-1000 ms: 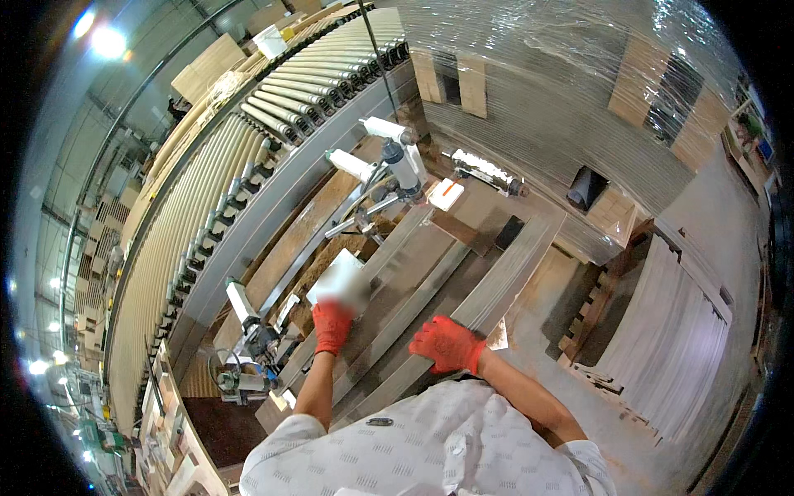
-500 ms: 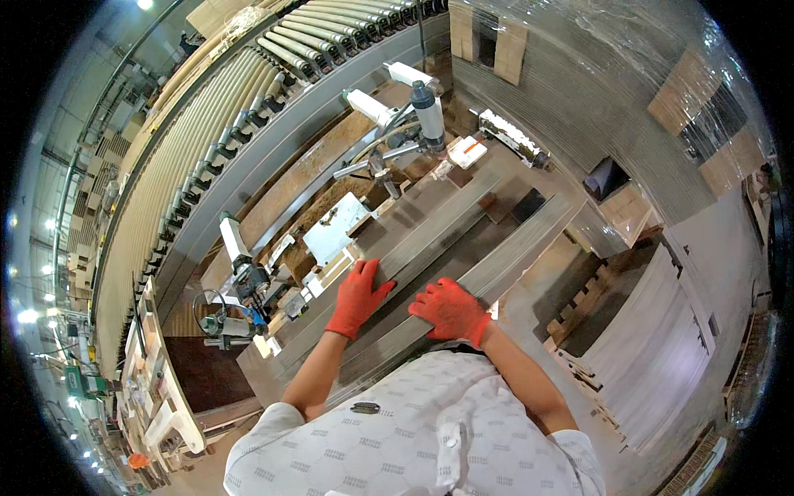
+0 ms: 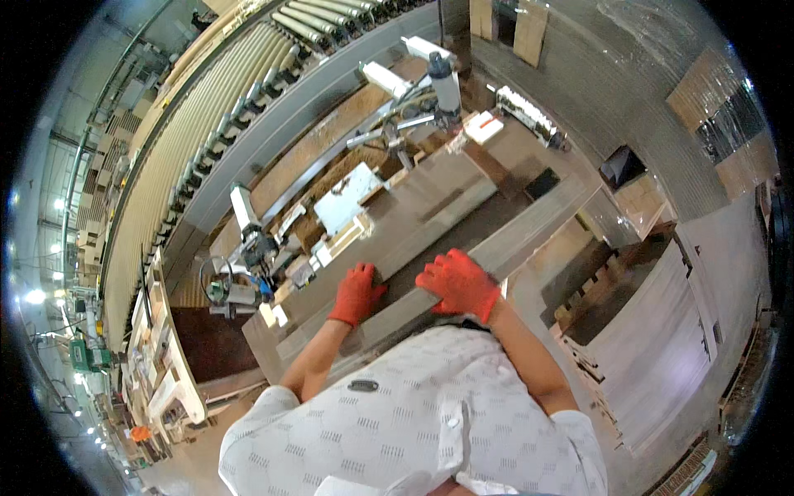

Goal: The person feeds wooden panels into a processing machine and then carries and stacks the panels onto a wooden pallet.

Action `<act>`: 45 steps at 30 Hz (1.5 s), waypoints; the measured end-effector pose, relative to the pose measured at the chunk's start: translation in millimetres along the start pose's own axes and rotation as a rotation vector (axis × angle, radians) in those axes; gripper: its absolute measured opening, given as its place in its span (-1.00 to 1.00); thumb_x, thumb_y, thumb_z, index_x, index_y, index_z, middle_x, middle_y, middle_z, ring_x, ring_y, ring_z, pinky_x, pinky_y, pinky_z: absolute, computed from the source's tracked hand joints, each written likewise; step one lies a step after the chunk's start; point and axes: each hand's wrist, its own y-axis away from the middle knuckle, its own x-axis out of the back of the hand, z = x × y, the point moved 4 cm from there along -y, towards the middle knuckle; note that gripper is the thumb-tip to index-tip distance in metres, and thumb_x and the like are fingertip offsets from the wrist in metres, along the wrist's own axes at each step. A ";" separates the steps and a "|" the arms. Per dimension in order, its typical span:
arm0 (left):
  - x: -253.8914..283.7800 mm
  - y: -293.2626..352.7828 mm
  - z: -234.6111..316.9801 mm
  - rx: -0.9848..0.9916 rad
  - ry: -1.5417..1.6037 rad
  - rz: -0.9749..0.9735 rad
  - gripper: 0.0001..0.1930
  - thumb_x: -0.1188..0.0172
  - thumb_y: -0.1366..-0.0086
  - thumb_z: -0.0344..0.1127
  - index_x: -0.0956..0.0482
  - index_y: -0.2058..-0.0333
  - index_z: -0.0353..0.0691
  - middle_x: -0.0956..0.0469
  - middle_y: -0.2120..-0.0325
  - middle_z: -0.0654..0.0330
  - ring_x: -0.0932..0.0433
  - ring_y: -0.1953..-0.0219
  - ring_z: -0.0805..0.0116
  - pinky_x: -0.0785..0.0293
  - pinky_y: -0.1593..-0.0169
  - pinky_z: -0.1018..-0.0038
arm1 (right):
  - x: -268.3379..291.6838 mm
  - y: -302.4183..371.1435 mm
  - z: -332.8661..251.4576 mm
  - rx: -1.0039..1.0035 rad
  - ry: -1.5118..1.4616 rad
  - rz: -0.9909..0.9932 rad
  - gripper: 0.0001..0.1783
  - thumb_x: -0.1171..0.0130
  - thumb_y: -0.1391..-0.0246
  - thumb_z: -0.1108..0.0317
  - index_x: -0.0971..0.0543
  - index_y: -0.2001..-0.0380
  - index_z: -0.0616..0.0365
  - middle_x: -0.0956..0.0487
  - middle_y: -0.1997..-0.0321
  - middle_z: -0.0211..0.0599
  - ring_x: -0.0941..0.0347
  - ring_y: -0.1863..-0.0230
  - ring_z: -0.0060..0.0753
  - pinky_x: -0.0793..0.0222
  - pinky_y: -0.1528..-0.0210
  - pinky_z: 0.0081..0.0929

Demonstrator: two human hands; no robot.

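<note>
Two long grey-brown boards lie slantwise in front of me, with a dark gap between them. My left hand (image 3: 357, 295), in a red glove, is closed over the far board (image 3: 451, 207), its thumb at the edge facing the gap. In a matching glove, my right hand (image 3: 460, 285) grips the near board (image 3: 538, 221), fingers bent over its far edge. The fingertips of both hands are partly hidden. Close to my body, my shirt covers part of the near board.
Beyond the boards stand a clamp with white cylinders (image 3: 445, 87) and another clamp (image 3: 258, 244). A roller conveyor (image 3: 227, 124) curves behind them. Film-wrapped stacked panels (image 3: 579, 91) rise at the right, above a pale stack (image 3: 637, 355). A dark block (image 3: 542, 183) sits between the boards' far ends.
The far board has slid toward the lower left, showing more of a brown strip beneath its far end. My left fingers have curled more. My view has shifted slightly.
</note>
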 end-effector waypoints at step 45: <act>0.9 -109.1 -99.6 -0.033 0.033 0.553 -0.47 -0.45 -0.27 0.05 -0.65 -0.08 -0.16 -0.59 -0.09 0.15 -0.46 -0.27 0.04 -0.10 -0.51 -0.08 | -10.0 7.0 38.1 -0.266 -0.297 0.314 -0.49 -0.38 -0.19 -0.14 -0.68 -0.09 -0.13 -0.70 0.01 -0.44 -0.60 -0.01 -0.26 -0.38 -0.19 -0.13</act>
